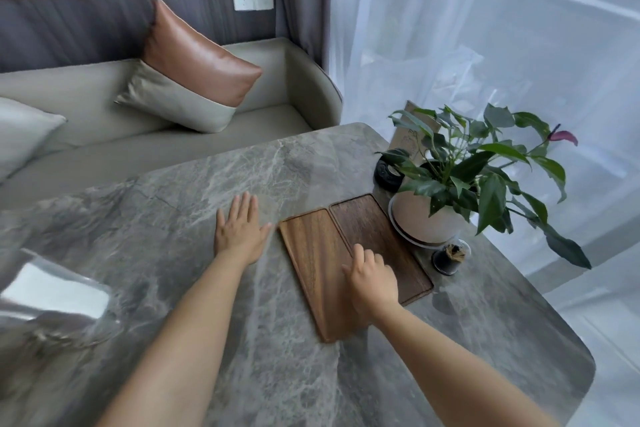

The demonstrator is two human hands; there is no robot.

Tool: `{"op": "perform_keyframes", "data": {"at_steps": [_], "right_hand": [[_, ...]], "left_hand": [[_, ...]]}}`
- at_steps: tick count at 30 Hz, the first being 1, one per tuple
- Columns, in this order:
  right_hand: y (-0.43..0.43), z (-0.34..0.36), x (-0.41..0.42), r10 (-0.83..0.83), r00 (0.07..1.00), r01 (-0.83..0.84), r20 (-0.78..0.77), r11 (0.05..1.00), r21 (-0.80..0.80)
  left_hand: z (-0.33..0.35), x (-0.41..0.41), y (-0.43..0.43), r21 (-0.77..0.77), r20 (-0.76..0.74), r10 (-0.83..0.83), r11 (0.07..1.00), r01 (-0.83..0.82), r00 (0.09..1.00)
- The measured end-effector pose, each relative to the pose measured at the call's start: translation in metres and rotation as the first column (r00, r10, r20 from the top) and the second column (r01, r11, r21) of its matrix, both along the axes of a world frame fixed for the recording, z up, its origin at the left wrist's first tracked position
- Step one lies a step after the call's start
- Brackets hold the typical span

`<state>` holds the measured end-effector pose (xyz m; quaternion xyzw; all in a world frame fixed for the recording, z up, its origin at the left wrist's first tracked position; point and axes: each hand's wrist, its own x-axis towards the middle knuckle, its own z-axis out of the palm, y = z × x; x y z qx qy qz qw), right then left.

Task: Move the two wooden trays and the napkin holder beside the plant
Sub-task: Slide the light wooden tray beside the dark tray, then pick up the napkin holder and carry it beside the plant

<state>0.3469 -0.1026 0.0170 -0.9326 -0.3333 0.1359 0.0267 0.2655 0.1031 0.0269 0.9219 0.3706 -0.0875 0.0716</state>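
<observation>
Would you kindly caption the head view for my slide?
Right hand rests on two wooden trays beside the plant; left hand flat.

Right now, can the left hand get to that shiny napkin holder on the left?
Probably yes. The left hand lies flat and empty on the table, and only bare tabletop shows between it and the napkin holder near the left edge.
</observation>
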Motion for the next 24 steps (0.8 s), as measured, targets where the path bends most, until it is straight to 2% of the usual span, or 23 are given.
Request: {"op": "perform_keyframes", "data": {"at_steps": [5,13,20,24], "right_hand": [[0.043,0.037,-0.027,0.125,0.992,-0.124,0.004,0.986,0.11],[0.108,0.079,-0.095,0.355,0.933,-0.359,0.051,0.919,0.161],[0.15,0.086,-0.165,0.467,0.884,-0.465,0.028,0.868,0.174],[0.172,0.081,-0.198,0.518,0.856,-0.512,-0.001,0.847,0.145]], "left_hand": [[0.046,-0.039,0.016,0.077,0.069,-0.006,0.997,0.001,0.998],[0.095,-0.133,0.053,0.144,0.128,0.065,0.986,-0.083,0.99],[0.103,-0.228,0.091,0.061,0.174,0.198,0.976,-0.211,0.965],[0.096,-0.274,0.107,-0.039,0.165,0.256,0.967,-0.253,0.952]]}}
